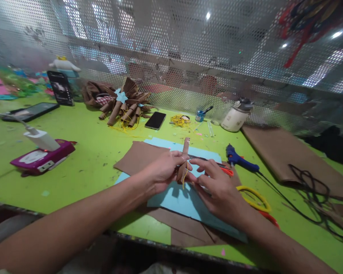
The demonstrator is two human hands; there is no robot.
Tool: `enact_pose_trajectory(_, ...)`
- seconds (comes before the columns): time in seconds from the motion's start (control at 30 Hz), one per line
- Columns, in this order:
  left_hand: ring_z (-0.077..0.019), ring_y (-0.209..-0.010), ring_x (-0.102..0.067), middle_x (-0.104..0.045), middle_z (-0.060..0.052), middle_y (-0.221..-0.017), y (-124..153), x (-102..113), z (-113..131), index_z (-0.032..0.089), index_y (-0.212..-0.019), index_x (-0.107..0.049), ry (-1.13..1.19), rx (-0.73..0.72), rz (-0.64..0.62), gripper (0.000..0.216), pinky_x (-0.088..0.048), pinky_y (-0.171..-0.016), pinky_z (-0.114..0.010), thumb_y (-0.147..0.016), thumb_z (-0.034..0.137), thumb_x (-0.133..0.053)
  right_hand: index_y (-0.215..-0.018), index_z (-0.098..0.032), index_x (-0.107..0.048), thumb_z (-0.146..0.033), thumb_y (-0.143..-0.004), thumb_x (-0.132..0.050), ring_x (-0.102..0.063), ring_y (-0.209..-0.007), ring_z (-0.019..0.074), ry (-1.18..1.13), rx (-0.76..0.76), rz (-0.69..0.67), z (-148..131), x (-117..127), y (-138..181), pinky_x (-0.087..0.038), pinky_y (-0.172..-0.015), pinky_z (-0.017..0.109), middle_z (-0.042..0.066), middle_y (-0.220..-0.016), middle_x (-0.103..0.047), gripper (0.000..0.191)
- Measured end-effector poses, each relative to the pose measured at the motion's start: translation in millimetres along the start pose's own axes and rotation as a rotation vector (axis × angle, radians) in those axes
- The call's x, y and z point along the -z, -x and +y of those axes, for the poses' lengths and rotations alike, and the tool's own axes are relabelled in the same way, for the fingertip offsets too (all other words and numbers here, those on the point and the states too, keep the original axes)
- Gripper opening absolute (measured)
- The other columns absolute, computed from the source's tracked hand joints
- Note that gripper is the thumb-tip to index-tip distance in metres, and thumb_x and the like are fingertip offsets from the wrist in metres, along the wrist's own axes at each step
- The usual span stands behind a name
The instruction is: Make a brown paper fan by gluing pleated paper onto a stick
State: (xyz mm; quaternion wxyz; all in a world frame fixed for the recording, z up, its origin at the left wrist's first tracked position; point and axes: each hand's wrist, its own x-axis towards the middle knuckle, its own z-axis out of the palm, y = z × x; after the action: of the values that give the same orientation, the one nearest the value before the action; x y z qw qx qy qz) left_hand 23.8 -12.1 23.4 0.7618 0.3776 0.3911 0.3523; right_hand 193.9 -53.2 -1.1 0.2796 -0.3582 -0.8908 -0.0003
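Both my hands meet over a light blue sheet (185,201) on the green table (85,160). My left hand (162,171) pinches the lower end of a rolled brown paper tube (185,154) that points away from me. My right hand (217,186) grips the same end from the right, fingers curled, with a strand of yellow thread (184,179) hanging from the tube between my fingers. Brown paper sheets (137,156) lie under and beside the blue sheet.
A blue glue gun (240,160) with a black cord, and scissors with red and yellow handles (254,198), lie to the right. At the back are a pile of brown tubes (125,106), a phone (155,120), yellow thread (179,120), a white jar (236,116). A purple box (42,158) sits left.
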Motion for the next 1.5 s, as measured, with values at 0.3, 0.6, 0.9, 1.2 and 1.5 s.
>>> enact_pose_trajectory(0.3,-0.0163,-0.052,-0.066,-0.062,-0.002,-0.064,2.0,-1.6,2.4,0.014,-0.083,-0.049,-0.068,0.062,-0.099,0.011,-0.05,-0.054,-0.028,-0.091,0.019,-0.044,-0.073,-0.014,-0.059,-0.006,-0.082,-0.054,-0.052,-0.099,0.0268,0.02,0.009,-0.013,23.1,6.3,0.9,-0.047,-0.078,0.044,0.016,-0.113,-0.057,0.013)
enact_pose_trajectory(0.6,-0.0187,-0.051,-0.066,-0.06,-0.001,-0.06,-1.5,-3.8,-2.2,0.016,-0.081,-0.043,-0.072,0.0,0.003,0.01,-0.051,-0.052,-0.03,-0.091,0.017,-0.043,-0.106,-0.015,-0.06,-0.001,-0.078,-0.05,-0.05,-0.11,0.0261,-0.115,-0.091,0.035,16.1,15.7,-0.2,-0.045,-0.09,0.046,0.014,-0.118,-0.054,0.033)
enact_pose_trajectory(0.9,-0.0064,-0.043,-0.046,-0.052,0.002,-0.056,-8.7,1.1,-12.9,0.014,-0.071,-0.049,0.008,-0.03,0.0,0.01,-0.033,-0.043,-0.018,-0.079,0.011,-0.054,-0.124,-0.01,-0.054,-0.013,-0.083,-0.054,-0.036,-0.123,0.0298,-0.014,0.058,-0.107,-23.2,15.4,-5.9,-0.033,-0.106,0.049,0.013,-0.135,-0.047,0.041)
enact_pose_trajectory(1.2,-0.0046,-0.044,-0.043,-0.05,0.002,-0.058,-8.0,2.4,-5.2,0.013,-0.068,-0.048,0.059,0.035,0.004,0.018,-0.037,-0.044,-0.016,-0.086,0.011,-0.05,-0.122,-0.011,-0.056,-0.022,-0.089,-0.055,-0.044,-0.116,0.0316,0.077,0.111,-0.058,-19.6,9.1,-0.6,-0.035,-0.099,0.057,0.01,-0.125,-0.06,0.036)
enact_pose_trajectory(1.5,-0.0053,-0.042,-0.046,-0.05,0.001,-0.056,-8.0,5.0,-4.3,0.011,-0.069,-0.053,0.128,0.069,-0.083,0.021,-0.039,-0.043,-0.015,-0.088,0.007,-0.044,-0.12,-0.011,-0.059,-0.017,-0.088,-0.056,-0.048,-0.114,0.0286,0.065,0.152,-0.018,-17.9,11.1,-0.4,-0.034,-0.098,0.055,0.008,-0.119,-0.064,0.033)
